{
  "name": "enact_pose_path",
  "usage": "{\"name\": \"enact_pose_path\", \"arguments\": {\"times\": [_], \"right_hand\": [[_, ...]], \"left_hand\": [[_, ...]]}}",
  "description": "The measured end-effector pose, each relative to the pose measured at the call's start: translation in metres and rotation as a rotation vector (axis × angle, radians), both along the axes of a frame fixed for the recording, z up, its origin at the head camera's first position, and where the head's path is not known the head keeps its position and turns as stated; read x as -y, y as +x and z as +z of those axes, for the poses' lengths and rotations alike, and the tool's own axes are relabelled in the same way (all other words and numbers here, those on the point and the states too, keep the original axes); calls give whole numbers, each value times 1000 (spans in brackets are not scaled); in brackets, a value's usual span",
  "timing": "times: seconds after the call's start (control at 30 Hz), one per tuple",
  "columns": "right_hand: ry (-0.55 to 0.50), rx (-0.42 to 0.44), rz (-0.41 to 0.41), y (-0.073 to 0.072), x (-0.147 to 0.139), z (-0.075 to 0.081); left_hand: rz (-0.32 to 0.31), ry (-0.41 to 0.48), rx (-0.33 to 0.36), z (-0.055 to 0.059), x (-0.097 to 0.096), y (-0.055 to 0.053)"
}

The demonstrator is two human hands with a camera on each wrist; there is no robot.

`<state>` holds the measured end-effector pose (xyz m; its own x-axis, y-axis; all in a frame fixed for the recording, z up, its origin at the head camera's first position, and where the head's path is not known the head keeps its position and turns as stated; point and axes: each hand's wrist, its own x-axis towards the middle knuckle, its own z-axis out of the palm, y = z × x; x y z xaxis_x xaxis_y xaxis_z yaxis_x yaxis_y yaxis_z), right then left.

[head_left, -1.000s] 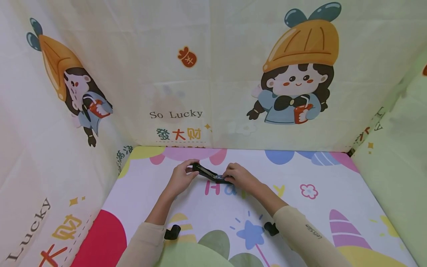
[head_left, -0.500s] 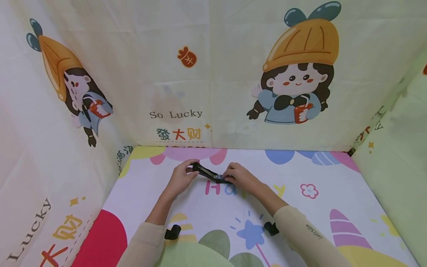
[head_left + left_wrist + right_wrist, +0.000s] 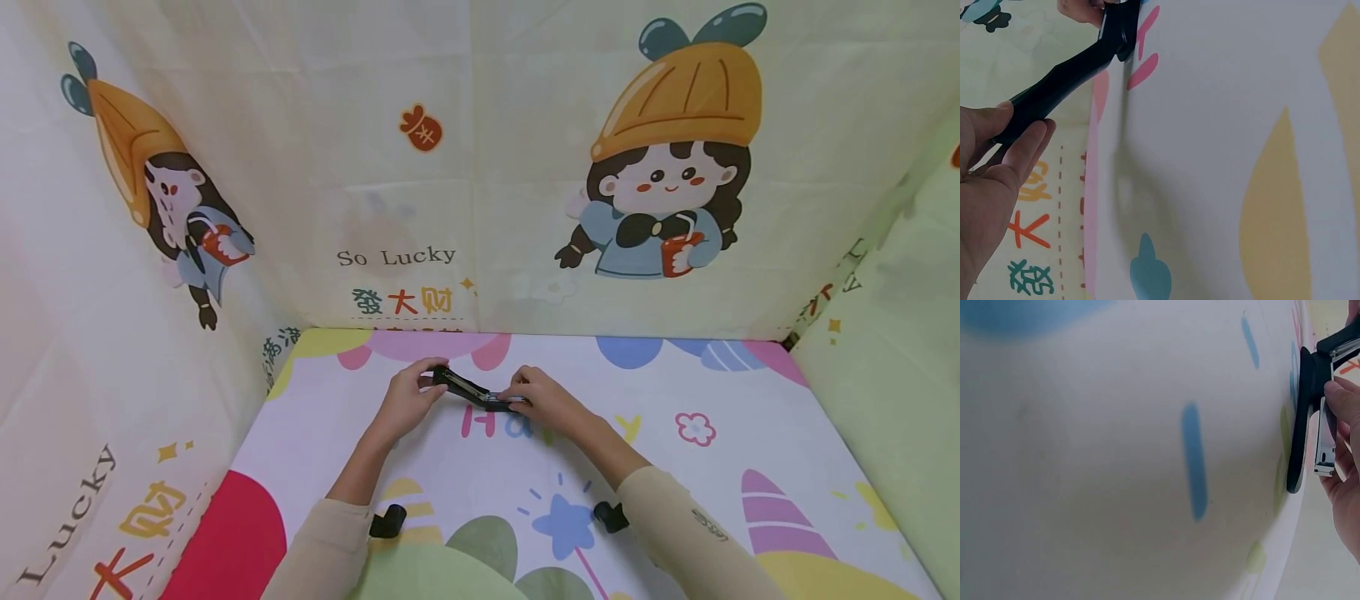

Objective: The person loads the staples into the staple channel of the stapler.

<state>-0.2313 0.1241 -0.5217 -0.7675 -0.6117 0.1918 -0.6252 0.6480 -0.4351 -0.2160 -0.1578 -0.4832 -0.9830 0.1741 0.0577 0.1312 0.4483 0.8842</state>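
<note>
A black stapler (image 3: 467, 388) lies folded wide at its hinge, near the back of the table. My left hand (image 3: 408, 402) grips the end of its raised top arm (image 3: 1054, 84) between thumb and fingers. At the other end, my right hand (image 3: 546, 402) pinches the silvery staple channel (image 3: 1325, 447), thumb on one side and fingers on the other. The channel stands apart from the flat black base (image 3: 1300, 437), which rests on the tabletop. Whether staples lie inside the channel cannot be seen.
The table has a printed white cover (image 3: 450, 475). Cream fabric walls (image 3: 517, 250) with cartoon prints rise behind it and at both sides. Small black devices sit at the left wrist (image 3: 387, 522) and right wrist (image 3: 611, 516).
The right fingers have shifted slightly at the stapler's base end, so a bit more of that end shows beneath them. My left hand and the raised arm stay put.
</note>
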Motion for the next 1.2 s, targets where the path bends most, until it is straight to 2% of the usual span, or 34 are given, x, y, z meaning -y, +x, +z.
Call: {"name": "enact_pose_path", "arguments": {"times": [0.27, 0.53, 0.93, 1.2], "right_hand": [[-10, 31, -34, 2, -8, -2], [-55, -39, -31, 4, -20, -5], [-57, -103, -31, 7, -35, -8], [-41, -79, -41, 11, -38, -6]], "left_hand": [[0, -6, -6, 0, -1, -1], [5, -3, 20, 1, -1, 0], [7, 0, 16, 2, -1, 0], [-3, -13, 17, 3, -1, 1]]}}
